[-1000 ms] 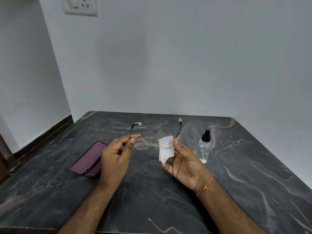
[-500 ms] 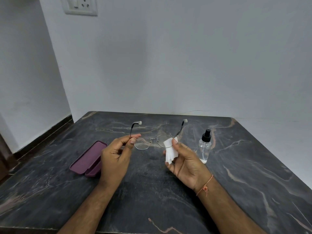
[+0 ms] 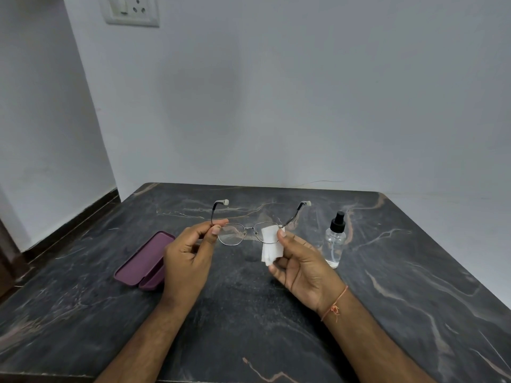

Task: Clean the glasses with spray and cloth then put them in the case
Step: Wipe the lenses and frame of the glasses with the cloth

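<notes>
the left hand (image 3: 190, 252) is pinching the glasses (image 3: 243, 233) at the left hinge, thumb and forefinger curled onto the frame, the other fingers folded into the palm. the right hand (image 3: 301, 264) is pinching a white cloth (image 3: 270, 244) around the right lens, thumb pressing on top, the fingers behind it hidden by the cloth. the glasses are hanging above the middle of the counter (image 3: 249, 327), temples unfolded and pointing toward the far edge. the purple case (image 3: 143, 261) is lying closed toward the left edge, its near end partly covered by the left hand. the spray bottle (image 3: 335, 241) is standing upright just beyond the right hand, toward the right edge. both forearms are cut off by the bottom of the frame.
</notes>
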Demonstrator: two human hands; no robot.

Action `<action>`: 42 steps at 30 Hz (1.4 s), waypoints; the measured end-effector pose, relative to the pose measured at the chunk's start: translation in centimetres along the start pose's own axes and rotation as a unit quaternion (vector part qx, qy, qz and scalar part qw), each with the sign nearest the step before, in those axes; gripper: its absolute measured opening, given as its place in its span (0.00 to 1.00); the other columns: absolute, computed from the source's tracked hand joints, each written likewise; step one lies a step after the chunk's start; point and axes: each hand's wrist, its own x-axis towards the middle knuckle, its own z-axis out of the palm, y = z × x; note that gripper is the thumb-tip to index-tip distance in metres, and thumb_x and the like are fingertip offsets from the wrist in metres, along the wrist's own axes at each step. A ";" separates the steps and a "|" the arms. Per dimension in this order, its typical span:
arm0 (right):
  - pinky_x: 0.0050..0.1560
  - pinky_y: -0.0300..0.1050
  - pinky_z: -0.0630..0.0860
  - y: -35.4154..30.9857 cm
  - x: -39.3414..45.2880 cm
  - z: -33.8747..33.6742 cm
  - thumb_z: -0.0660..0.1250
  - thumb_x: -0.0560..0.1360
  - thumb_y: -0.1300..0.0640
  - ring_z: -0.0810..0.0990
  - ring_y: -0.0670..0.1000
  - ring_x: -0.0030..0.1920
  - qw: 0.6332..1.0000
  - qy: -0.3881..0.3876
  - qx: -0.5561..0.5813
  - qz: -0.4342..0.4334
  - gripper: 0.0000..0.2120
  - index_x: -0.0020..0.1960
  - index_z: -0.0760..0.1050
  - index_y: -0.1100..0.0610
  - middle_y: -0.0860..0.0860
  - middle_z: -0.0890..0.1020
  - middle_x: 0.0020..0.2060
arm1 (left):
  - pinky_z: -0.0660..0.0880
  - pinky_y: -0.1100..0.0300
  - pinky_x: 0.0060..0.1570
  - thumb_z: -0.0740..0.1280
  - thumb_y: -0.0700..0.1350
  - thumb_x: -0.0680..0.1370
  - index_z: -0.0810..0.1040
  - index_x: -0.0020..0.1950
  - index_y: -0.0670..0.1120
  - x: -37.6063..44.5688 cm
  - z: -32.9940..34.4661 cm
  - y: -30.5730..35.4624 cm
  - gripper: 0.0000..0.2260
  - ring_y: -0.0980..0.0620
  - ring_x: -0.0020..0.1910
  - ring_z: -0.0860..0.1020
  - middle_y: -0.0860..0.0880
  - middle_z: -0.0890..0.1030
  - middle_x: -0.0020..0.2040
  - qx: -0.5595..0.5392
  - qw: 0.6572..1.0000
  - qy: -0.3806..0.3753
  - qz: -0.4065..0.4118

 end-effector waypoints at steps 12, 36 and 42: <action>0.43 0.46 0.87 0.4 2.0 -1.9 0.75 0.79 0.63 0.88 0.56 0.53 0.943 0.228 -0.141 -0.197 0.08 0.58 0.84 0.60 0.55 0.88 0.51 | 0.84 0.49 0.47 0.70 0.50 0.84 0.89 0.62 0.51 0.5 -0.3 -0.7 0.11 0.52 0.49 0.85 0.63 0.87 0.51 0.146 0.988 0.014 0.041; 0.45 0.47 0.77 2.6 1.6 -1.8 0.68 0.79 0.46 0.83 0.49 0.48 0.612 0.131 -0.730 -0.274 0.11 0.53 0.88 0.46 0.44 0.82 0.46 | 0.80 0.57 0.48 0.74 0.48 0.83 0.90 0.59 0.50 0.1 -0.1 -0.9 0.07 0.57 0.46 0.83 0.61 0.88 0.51 0.198 0.961 -0.121 0.148; 0.46 0.45 0.76 2.6 1.5 -1.6 0.68 0.81 0.45 0.81 0.44 0.50 0.639 0.118 -0.711 -0.271 0.11 0.59 0.87 0.40 0.41 0.82 0.47 | 0.79 0.63 0.48 0.73 0.50 0.83 0.91 0.60 0.50 0.0 0.0 -0.9 0.10 0.60 0.45 0.82 0.63 0.88 0.51 0.190 0.963 -0.121 0.148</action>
